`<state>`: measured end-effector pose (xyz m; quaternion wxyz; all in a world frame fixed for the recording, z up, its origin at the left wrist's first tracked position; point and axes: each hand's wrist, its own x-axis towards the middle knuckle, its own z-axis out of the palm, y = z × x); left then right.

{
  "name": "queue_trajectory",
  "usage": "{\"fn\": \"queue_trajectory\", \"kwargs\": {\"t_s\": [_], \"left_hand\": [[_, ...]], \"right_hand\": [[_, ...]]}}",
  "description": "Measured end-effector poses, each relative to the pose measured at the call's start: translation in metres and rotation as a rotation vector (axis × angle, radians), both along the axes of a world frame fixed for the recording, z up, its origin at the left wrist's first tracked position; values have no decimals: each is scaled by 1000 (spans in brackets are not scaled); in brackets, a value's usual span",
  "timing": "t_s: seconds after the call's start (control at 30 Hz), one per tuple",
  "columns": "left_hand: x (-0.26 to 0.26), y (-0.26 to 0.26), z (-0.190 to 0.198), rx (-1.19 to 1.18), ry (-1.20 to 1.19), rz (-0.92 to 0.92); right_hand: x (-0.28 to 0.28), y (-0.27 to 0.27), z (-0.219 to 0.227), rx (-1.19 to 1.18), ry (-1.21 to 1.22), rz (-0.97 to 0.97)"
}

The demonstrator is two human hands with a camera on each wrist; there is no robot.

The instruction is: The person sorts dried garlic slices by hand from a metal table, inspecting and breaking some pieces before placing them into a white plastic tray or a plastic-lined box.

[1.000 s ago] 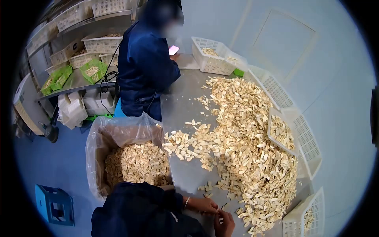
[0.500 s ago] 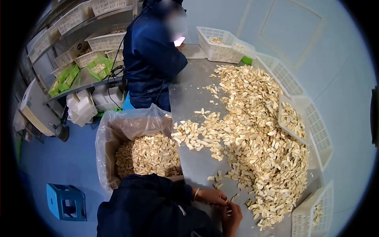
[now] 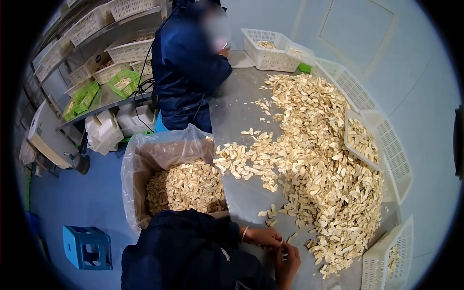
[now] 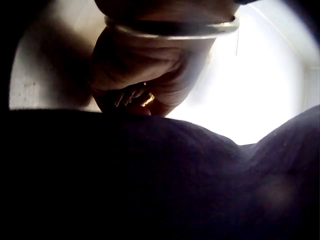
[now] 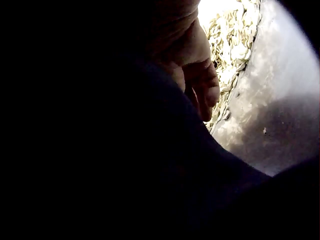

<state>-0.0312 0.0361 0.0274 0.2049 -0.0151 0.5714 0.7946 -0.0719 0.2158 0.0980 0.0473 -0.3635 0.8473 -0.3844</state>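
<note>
A large heap of pale dried slices (image 3: 328,179) covers much of the metal table (image 3: 241,193). My left hand (image 3: 263,236), with a bracelet at its wrist, is low in the head view, left of the heap's near end. Its fingers are curled in the left wrist view, around a small pale piece (image 4: 148,100). Close against its fingertips is my right hand (image 3: 288,262), fingers bent; whether it pinches anything is hidden. In the right wrist view my right hand's fingers (image 5: 205,90) point down, the heap behind them.
A lined box (image 3: 135,193) of slices adjoins the table's left edge. White baskets (image 3: 270,60) line the wall side, one tray (image 3: 361,140) resting on the heap. Another person (image 3: 186,72) stands beyond the box. Shelves with baskets and a blue stool (image 3: 87,247) are at the left.
The head view has shifted, so the table and heap appear farther right and higher. Both hands stay together beside the heap. The other person's phone is less visible.
</note>
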Motion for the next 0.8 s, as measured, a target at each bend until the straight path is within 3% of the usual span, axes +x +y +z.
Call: {"fn": "queue_trajectory", "kwargs": {"t_s": [0.4, 0.8], "left_hand": [[2, 4, 8, -97, -17, -6], [-1, 1, 10, -2, -44, 26]], "right_hand": [[0, 0, 1, 30, 37, 3], [-4, 4, -12, 71, 64, -29]]}}
